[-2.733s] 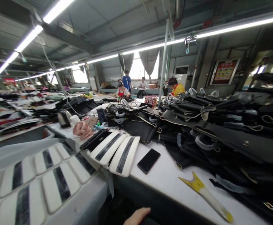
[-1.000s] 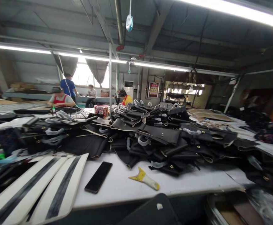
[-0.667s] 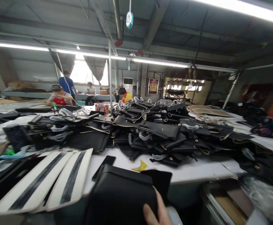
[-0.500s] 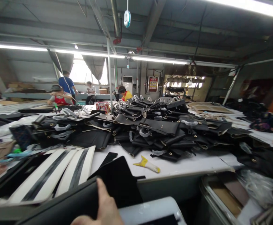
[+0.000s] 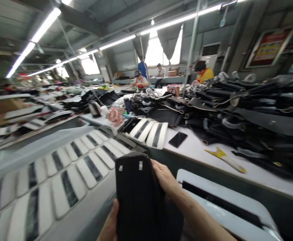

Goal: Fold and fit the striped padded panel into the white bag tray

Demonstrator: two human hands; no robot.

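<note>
I have both hands on a black, round-cornered, leather-like piece [image 5: 136, 197] held up at the lower middle of the view, its long side running up and down. The right hand [image 5: 165, 177] has its fingers closed around the upper right edge, though I can't make out all the fingertips. The left hand [image 5: 111, 217] grips the left edge lower down; I see the thumb against that edge, with the other fingers hidden. Two small pale patches sit near the top of the face turned to me.

Just right of the right forearm is a pale, glossy, rounded panel with a dark slot [image 5: 219, 197]. On my left, cream panels with dark central stripes [image 5: 89, 167] lie in rows. Ahead, two more striped cream panels [image 5: 158, 135] rest at the edge of the white bench [image 5: 194, 140], near a black phone [image 5: 178, 139] and a yellow-and-white tool with a forked end [image 5: 225, 160]. Behind those spreads a heap of black leather-like pieces with wrapped handles [image 5: 211, 117]. Farther left I see a pink fan [image 5: 115, 116] beyond the paired panels, and co-workers in red [image 5: 141, 82] and yellow [image 5: 206, 76] across the room.
</note>
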